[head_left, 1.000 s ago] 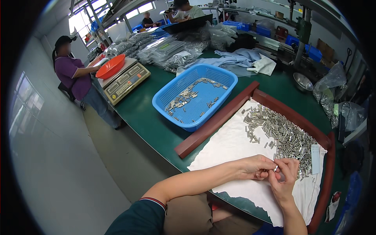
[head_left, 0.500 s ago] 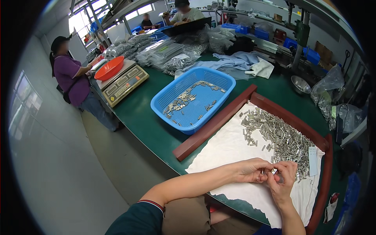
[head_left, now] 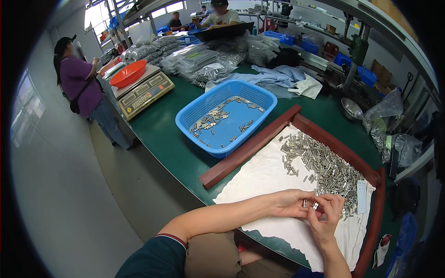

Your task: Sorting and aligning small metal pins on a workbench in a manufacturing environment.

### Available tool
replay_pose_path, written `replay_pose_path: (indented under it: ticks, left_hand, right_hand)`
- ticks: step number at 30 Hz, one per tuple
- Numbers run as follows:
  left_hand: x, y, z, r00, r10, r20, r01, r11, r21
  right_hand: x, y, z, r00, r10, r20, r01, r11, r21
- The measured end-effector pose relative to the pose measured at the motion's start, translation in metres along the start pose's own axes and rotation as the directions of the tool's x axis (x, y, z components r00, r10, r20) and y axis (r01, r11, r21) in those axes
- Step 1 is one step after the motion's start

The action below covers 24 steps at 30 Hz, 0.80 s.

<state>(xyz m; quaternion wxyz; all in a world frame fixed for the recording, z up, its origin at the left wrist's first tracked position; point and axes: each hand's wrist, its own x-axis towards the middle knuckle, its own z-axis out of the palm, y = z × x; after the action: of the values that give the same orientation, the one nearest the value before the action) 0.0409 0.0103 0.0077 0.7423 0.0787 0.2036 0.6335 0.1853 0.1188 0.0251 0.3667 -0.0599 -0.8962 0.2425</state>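
Handling small shiny silver metal cylinders [head_left: 315,205] at the fingertips, just above the near edge of their pile.
L hand [head_left: 293,204] half-curled w/ a piece at its fingers; R hand [head_left: 326,217] pinching another betw. thumb & fingers, tips nearly meeting; exact contact can't tell. Loose pile [head_left: 336,173] on white cloth [head_left: 259,185], inside reddish-brown bars [head_left: 250,148]; more pcs in blue perforated plastic basket [head_left: 181,124]. Step: prob. close fingertip handling, pc by pc; next move calls for a light, steady pinch. Writing: pale-blue paper slip [head_left: 361,197] by pile has faint marks, too small to read; beige-and-dark weighing scale [head_left: 146,96] has a marked panel, no brand legible.
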Motion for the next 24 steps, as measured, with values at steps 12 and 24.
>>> replay_pose_path:
  ticks: [12,24]
  left_hand:
    - [0.0028,0.0014,-0.0044,1.000,0.027,-0.009,-0.026,0.993,0.117]
    - [-0.0003,0.0042,0.0008,0.996,0.073,-0.052,-0.067,0.991,0.116]
  right_hand:
    - [0.0000,0.0008,-0.0039,0.998,-0.017,-0.067,0.017,1.000,-0.010]
    - [-0.0006,-0.0027,-0.0060,0.994,-0.020,-0.111,0.020,1.000,0.002]
